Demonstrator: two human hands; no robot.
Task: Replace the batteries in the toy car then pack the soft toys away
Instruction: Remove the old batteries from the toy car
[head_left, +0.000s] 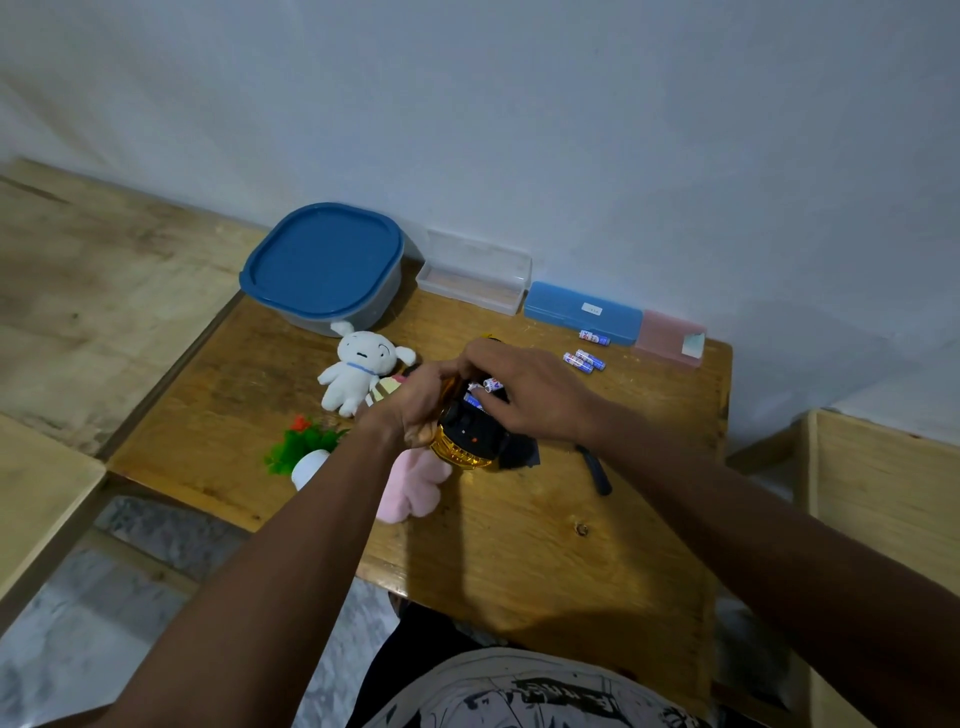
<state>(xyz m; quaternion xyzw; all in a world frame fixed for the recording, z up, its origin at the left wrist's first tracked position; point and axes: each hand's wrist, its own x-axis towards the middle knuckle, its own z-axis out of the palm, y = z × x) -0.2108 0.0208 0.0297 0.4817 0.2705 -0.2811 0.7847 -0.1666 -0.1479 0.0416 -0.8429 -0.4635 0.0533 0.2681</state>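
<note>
Head view: left grip (421, 402) clamped the upturned toy car (465, 447); right grip (530, 397) covered its underside, whether pinching anything I could not tell. Print on the loose batteries (584, 360) was unreadable.

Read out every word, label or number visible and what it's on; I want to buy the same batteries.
Loose batteries: red-and-blue label print, too small to read.
Batteries in the toy car: same print, blurred.
White sticker on the blue case: text too small.
Shirt: black print, illegible.
Nothing here reads clearly.
</note>
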